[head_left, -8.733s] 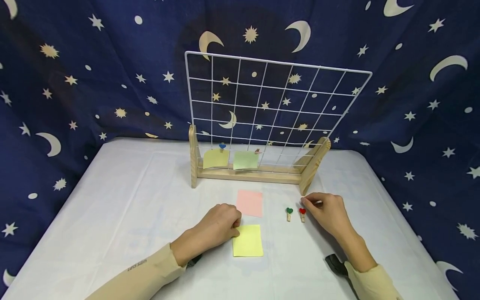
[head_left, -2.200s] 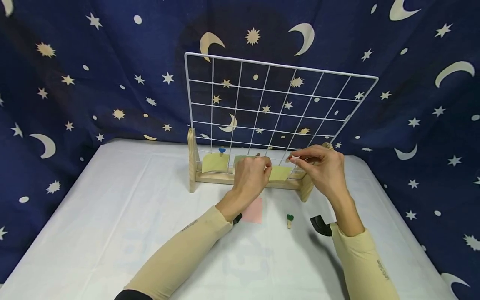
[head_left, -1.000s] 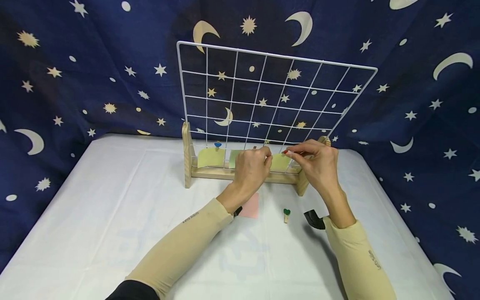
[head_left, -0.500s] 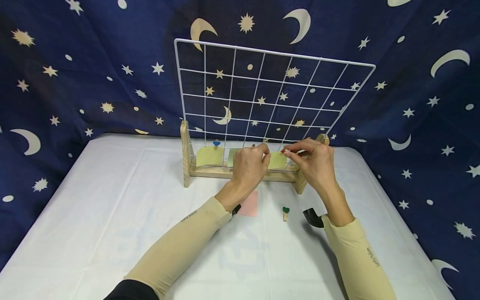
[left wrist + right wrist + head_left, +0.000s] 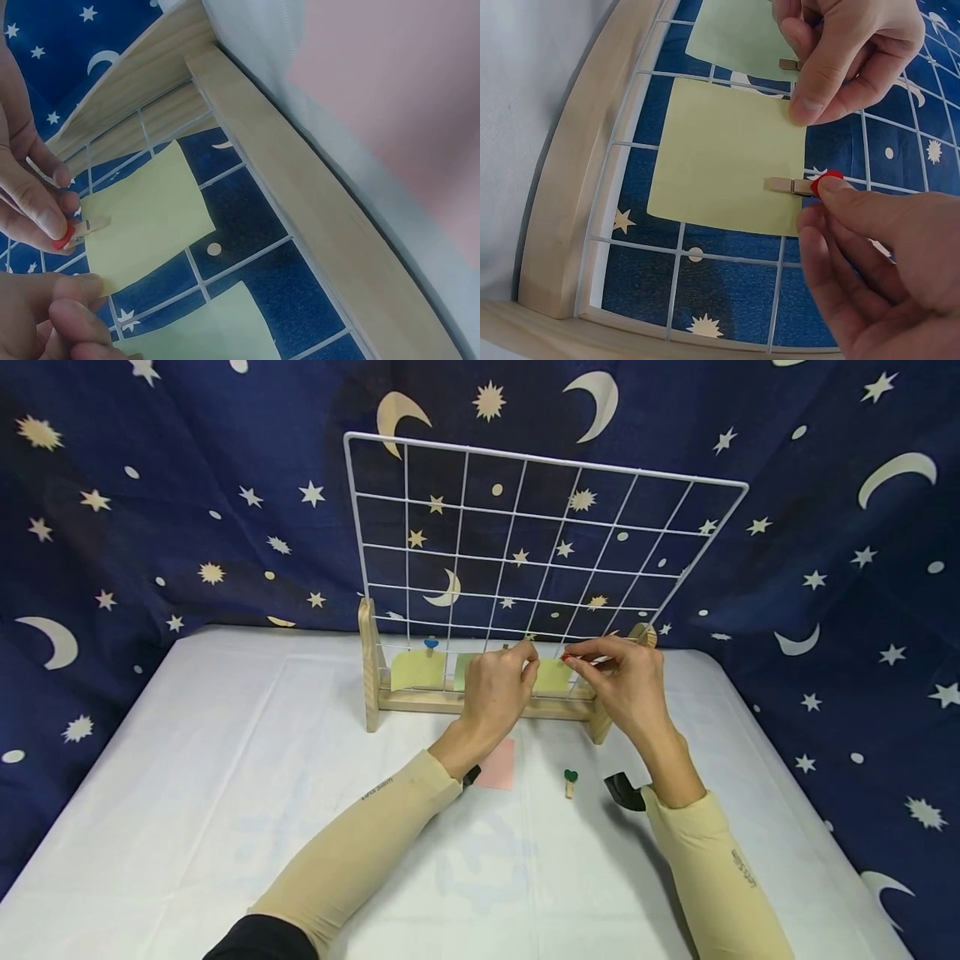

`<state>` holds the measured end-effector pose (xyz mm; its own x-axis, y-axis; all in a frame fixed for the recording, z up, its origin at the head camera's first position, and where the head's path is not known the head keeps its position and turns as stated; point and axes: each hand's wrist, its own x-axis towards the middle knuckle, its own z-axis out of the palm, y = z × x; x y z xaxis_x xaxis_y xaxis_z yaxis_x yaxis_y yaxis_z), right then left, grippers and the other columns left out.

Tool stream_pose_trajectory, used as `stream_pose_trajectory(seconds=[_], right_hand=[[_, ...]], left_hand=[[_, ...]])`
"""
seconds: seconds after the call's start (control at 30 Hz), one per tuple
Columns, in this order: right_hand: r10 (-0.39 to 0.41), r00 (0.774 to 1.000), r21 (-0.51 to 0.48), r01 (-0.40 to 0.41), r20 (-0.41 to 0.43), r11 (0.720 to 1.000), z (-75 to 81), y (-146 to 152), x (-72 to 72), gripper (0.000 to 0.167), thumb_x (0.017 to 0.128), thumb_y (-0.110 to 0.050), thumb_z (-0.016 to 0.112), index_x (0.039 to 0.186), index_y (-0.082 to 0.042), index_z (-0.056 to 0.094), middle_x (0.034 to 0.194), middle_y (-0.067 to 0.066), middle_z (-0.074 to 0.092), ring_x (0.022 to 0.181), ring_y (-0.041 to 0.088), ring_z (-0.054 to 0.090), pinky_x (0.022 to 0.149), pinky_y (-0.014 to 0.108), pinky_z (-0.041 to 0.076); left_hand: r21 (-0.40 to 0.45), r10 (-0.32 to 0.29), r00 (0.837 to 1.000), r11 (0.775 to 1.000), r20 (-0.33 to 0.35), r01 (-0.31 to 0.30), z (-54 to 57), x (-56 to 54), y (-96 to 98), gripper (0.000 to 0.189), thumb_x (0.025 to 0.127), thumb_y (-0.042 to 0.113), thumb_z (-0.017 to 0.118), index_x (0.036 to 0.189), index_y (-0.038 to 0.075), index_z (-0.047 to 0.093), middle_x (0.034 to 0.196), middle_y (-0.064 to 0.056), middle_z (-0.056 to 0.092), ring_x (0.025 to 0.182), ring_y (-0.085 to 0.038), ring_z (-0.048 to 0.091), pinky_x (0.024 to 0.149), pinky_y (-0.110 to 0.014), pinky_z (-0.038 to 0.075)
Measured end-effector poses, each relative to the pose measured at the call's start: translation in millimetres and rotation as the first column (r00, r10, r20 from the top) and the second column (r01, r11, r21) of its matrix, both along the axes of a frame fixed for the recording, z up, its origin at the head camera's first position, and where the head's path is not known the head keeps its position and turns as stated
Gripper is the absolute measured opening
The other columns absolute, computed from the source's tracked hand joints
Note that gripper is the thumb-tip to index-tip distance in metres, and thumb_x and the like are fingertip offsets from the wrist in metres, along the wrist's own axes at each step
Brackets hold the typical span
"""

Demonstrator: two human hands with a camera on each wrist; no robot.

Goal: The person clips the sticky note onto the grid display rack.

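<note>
Right wrist view: red-heart peg, likely light, stiff; lies across right yellow note at top edge. Right hand pinching heart, the best hold. Note presumably flimsy; left hand pinching corner.

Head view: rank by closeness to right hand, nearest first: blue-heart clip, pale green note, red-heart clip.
1. Red-heart clip: pinched in the right hand.
2. Pale green note: left of it, partly behind the left hand.
3. Blue-heart clip: farther left, on the left yellow note.
</note>
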<state>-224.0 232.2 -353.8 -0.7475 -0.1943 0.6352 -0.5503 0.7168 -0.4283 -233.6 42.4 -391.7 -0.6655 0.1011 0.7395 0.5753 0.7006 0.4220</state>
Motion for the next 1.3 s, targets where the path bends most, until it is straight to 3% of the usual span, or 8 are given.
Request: stream_pose_trajectory(seconds=[0.67,1.3], right_hand=[[-0.017,0.999,0.018,0.018,-0.031,1.000,-0.1,-2.0,-0.4,0.010,0.087,-0.008,0.085,0.097,-0.007,0.084,0.091,0.007,0.082,0.079,0.024,0.079,0.070,0.000,0.046],[-0.014,0.999,0.044,0.013,0.040,0.999,-0.5,-2.4,0.9,0.012,0.091,-0.008,0.082,0.103,-0.008,0.082,0.095,0.006,0.082,0.082,0.021,0.078,0.071,0.002,0.047]], left_hand=[[0.045,-0.041,0.999,0.998,-0.036,0.042,-1.4,-4.3,-1.3,0.007,0.090,0.006,0.079,0.085,0.010,0.076,0.062,-0.003,0.071,0.048,-0.012,0.058,0.048,-0.030,0.044],[0.014,-0.038,0.999,0.999,-0.003,0.038,-2.8,-2.6,-2.3,0.006,0.090,0.008,0.080,0.088,0.010,0.075,0.067,-0.004,0.074,0.049,-0.014,0.059,0.050,-0.033,0.049]])
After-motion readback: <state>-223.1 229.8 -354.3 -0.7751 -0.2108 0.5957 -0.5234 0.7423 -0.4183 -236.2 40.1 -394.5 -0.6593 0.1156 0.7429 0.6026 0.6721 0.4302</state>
